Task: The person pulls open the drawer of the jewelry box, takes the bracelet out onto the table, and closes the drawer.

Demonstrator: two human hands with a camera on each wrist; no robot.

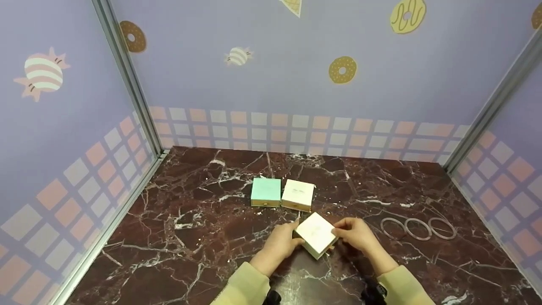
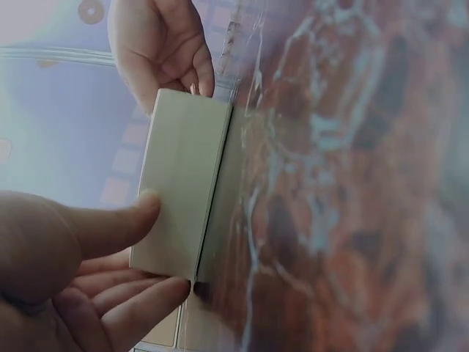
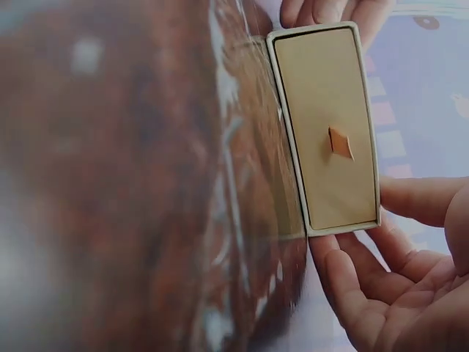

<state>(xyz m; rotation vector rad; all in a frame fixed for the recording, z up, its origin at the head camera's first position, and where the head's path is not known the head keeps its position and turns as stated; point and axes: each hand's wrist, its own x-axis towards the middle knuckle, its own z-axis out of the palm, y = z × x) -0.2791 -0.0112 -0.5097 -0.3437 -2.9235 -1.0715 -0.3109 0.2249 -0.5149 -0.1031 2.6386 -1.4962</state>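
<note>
A pale cream drawer box (image 1: 316, 232) sits turned cornerwise near the front of the marble table. My left hand (image 1: 279, 242) holds its left corner, the thumb (image 2: 143, 214) against a plain side and the fingers round the far edge. At the opposite corner my right hand (image 1: 356, 233) grips the box between thumb and fingers. The right wrist view shows the tan drawer front (image 3: 315, 81), which sits inside the cream sleeve and carries a small orange pull tab (image 3: 341, 144). Some right fingertips are hidden behind the box.
Behind the held box stand a mint green box (image 1: 266, 189) and another cream box (image 1: 298, 192), side by side. Three pale rings (image 1: 418, 229) lie in a row at the right. Patterned panels (image 1: 288, 84) enclose the table (image 1: 178, 258) at the back and both sides.
</note>
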